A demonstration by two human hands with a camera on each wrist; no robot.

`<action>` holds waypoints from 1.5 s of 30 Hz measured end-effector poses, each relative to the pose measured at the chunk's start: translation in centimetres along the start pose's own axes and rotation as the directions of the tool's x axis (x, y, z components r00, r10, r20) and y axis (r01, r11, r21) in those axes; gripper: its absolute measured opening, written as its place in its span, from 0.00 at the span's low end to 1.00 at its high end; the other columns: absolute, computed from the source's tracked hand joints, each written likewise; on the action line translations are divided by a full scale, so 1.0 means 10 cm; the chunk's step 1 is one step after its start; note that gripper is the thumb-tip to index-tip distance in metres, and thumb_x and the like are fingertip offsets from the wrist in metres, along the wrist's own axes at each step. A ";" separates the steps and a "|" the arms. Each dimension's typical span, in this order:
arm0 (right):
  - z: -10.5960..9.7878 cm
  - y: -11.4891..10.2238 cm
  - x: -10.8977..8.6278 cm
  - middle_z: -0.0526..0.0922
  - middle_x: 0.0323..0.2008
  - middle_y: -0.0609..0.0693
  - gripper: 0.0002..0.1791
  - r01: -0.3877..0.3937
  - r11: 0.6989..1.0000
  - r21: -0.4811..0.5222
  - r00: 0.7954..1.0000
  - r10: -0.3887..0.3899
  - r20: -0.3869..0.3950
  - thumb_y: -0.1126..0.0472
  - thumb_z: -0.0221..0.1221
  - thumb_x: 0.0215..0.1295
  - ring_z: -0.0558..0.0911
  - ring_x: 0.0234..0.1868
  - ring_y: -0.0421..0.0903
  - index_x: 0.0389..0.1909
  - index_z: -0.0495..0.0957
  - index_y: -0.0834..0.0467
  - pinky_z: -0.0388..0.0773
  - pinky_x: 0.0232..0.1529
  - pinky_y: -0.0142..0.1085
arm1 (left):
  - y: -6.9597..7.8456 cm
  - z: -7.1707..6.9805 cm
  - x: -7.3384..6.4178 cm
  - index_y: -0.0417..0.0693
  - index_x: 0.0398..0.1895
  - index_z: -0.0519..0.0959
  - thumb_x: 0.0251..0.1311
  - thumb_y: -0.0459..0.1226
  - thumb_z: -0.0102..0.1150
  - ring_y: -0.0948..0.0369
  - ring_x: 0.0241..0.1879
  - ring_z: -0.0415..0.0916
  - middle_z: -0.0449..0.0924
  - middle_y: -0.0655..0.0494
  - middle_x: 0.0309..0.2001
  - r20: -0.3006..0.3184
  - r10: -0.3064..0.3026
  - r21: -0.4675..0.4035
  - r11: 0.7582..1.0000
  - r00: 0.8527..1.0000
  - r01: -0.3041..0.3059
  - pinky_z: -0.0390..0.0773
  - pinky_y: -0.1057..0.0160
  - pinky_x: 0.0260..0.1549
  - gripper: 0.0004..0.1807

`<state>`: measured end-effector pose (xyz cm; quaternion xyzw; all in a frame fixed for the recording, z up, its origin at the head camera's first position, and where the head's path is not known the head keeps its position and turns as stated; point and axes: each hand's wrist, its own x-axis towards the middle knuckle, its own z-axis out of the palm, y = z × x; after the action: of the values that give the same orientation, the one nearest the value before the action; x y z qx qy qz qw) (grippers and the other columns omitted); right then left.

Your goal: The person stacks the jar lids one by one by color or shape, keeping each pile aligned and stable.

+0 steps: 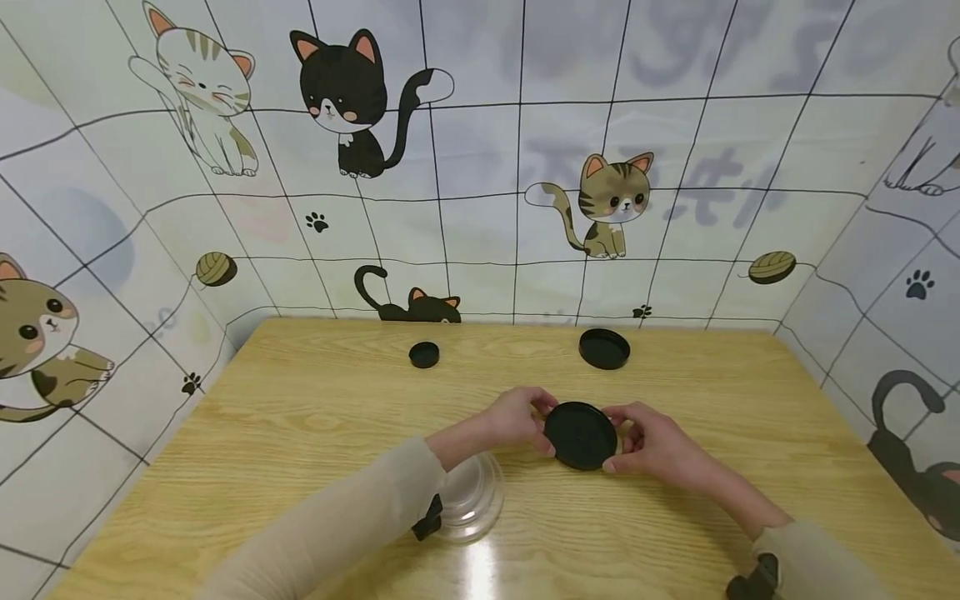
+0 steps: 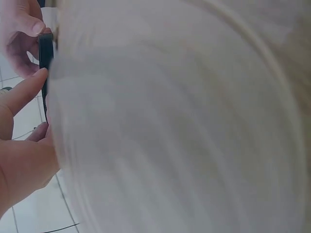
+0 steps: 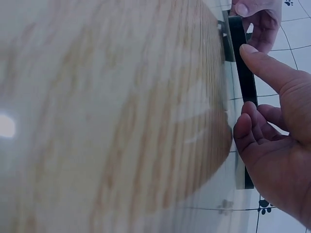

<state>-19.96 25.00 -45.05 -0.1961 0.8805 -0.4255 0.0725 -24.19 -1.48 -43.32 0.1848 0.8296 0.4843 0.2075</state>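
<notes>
Both hands hold a round black lid (image 1: 581, 436) between them, over the middle of the table. My left hand (image 1: 521, 419) pinches its left edge with thumb and fingers. At the opposite edge, my right hand (image 1: 651, 442) grips the rim the same way. In the right wrist view the lid (image 3: 243, 58) appears edge-on as a thin dark band, thumb and fingertips at its side. Under the left forearm sits a clear round plastic container (image 1: 480, 508), partly hidden by the sleeve; up close, the clear container (image 2: 170, 145) fills most of the left wrist view.
A larger black lid (image 1: 604, 348) lies near the table's back edge, right of centre. Further left at the back is a small black lid (image 1: 424, 354). The wooden table (image 1: 315, 417) is bordered by walls of cat-printed cloth (image 1: 480, 158).
</notes>
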 end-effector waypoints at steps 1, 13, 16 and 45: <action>0.00 -0.02 -0.01 0.77 0.48 0.56 0.43 0.002 1.000 0.000 1.000 -0.002 0.000 0.61 0.79 0.52 0.75 0.32 0.43 0.66 0.71 0.69 0.75 0.30 0.33 | 0.00 -0.01 -0.02 0.39 0.56 0.80 0.40 0.21 0.79 0.62 0.34 0.77 0.77 0.54 0.43 0.000 0.001 -0.008 1.000 1.000 -0.001 0.77 0.67 0.35 0.35; -0.04 -0.26 -0.21 0.75 0.45 0.55 0.42 0.069 0.997 0.016 0.998 -0.069 -0.004 0.59 0.80 0.50 0.75 0.30 0.41 0.64 0.74 0.67 0.75 0.29 0.33 | 0.09 0.01 -0.36 0.40 0.57 0.79 0.39 0.22 0.81 0.62 0.35 0.79 0.76 0.56 0.45 -0.029 0.037 -0.094 0.995 0.999 -0.040 0.79 0.68 0.32 0.36; -0.04 -0.30 -0.26 0.75 0.46 0.55 0.42 0.077 0.997 0.027 0.997 -0.077 0.020 0.58 0.80 0.50 0.76 0.31 0.41 0.64 0.73 0.68 0.75 0.29 0.33 | 0.11 0.06 -0.49 0.40 0.57 0.79 0.41 0.22 0.80 0.61 0.34 0.79 0.75 0.56 0.46 -0.036 0.025 -0.129 0.991 0.999 -0.030 0.79 0.67 0.32 0.35; 0.11 -0.21 -0.58 0.76 0.46 0.53 0.43 0.050 0.998 0.030 0.993 -0.053 0.102 0.60 0.81 0.48 0.76 0.34 0.38 0.64 0.73 0.70 0.77 0.31 0.32 | 0.04 0.51 -0.81 0.38 0.57 0.77 0.34 0.17 0.78 0.65 0.28 0.80 0.74 0.55 0.43 -0.105 0.013 -0.194 0.980 0.994 -0.033 0.78 0.69 0.29 0.39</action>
<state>-13.76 25.39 -44.33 -0.2392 0.8644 -0.4287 0.1092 -14.60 -1.67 -43.87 0.1478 0.7854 0.5748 0.1759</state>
